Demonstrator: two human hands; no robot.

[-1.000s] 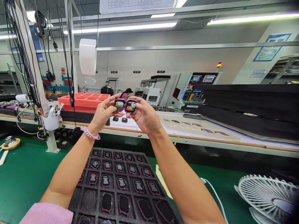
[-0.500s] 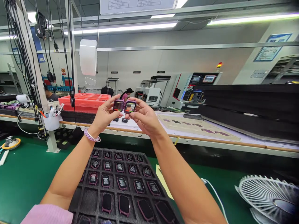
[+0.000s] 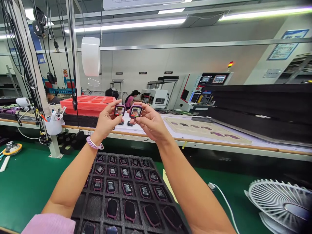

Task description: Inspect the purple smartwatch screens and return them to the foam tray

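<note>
Two lit watches (image 3: 119, 110), one foam tray (image 3: 94, 208), one fan (image 3: 280, 201).

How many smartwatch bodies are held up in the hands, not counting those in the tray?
2. One smartwatch body is in the left hand; a second smartwatch body is in the right hand. No third shows.

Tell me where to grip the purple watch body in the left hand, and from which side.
Probably by its purple rim, on opposite edges, coming from its left and behind. The watch body is upright with its lit screen toward the camera, which should stay uncovered. The left hand pinches it that way; the second watch body in the right hand crowds its right side.
</note>
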